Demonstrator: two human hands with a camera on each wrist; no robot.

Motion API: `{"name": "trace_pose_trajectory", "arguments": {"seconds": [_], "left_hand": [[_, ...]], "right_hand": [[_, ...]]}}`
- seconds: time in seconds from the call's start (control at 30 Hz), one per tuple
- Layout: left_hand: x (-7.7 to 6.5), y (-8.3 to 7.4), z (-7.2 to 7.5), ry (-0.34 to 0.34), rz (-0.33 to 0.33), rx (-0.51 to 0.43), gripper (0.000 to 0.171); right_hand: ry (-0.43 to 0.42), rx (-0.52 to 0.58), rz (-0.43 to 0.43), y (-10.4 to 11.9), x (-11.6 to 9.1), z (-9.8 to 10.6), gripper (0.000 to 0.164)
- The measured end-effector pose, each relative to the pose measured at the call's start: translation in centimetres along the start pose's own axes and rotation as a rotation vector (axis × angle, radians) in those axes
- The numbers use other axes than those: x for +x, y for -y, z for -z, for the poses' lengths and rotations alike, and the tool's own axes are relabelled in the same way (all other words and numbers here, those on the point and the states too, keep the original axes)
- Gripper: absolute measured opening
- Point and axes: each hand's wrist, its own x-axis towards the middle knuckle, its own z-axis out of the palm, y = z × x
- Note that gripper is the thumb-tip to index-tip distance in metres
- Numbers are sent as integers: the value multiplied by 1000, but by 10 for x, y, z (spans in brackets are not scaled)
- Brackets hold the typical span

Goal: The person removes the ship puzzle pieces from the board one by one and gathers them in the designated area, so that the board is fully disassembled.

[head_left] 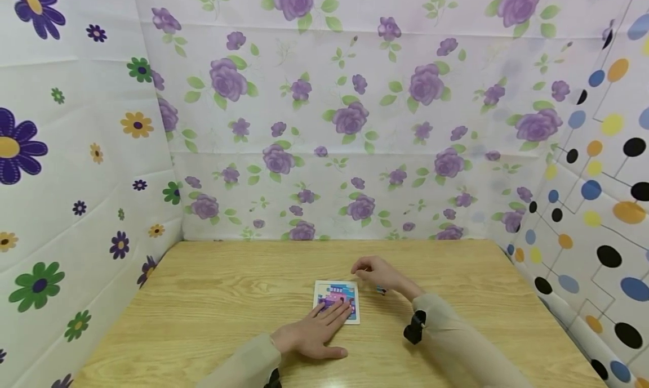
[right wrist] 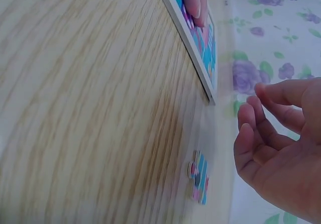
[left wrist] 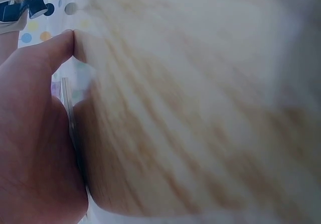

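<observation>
A small jigsaw puzzle (head_left: pixel 337 290) in a white frame lies on the table, its picture pink, purple and blue. My left hand (head_left: pixel 316 333) rests on its lower part with the fingers straight, hiding some of the picture. In the left wrist view the left thumb (left wrist: pixel 60 45) stands out at the table's surface. Raised just right of the frame, my right hand (head_left: pixel 382 275) has loosely bent fingers and nothing between them. Loose jigsaw pieces (right wrist: pixel 199 178) lie on the table near the right hand, close together; their exact number is unclear.
The wooden table (head_left: pixel 243 281) reaches back to a flowered cloth wall (head_left: pixel 324 179). Patterned cloth also hangs along the left and right sides. A black strap (head_left: pixel 416 327) sits on the right sleeve.
</observation>
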Motion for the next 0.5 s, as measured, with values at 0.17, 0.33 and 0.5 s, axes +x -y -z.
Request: {"name": "trace_pose_trajectory", "arguments": {"seconds": [0.17,0.33,0.5], "left_hand": [[-1,-4,4,10,9,29,84],[-1,-5,5,3,15,46,84],[-1,-4,4,4,26,54,85]], "right_hand": [[48,-15,24,5,5,-6,21],[80,-19,43,10,9,-11,22],[99,-13,45,13,14,-16,22]]}}
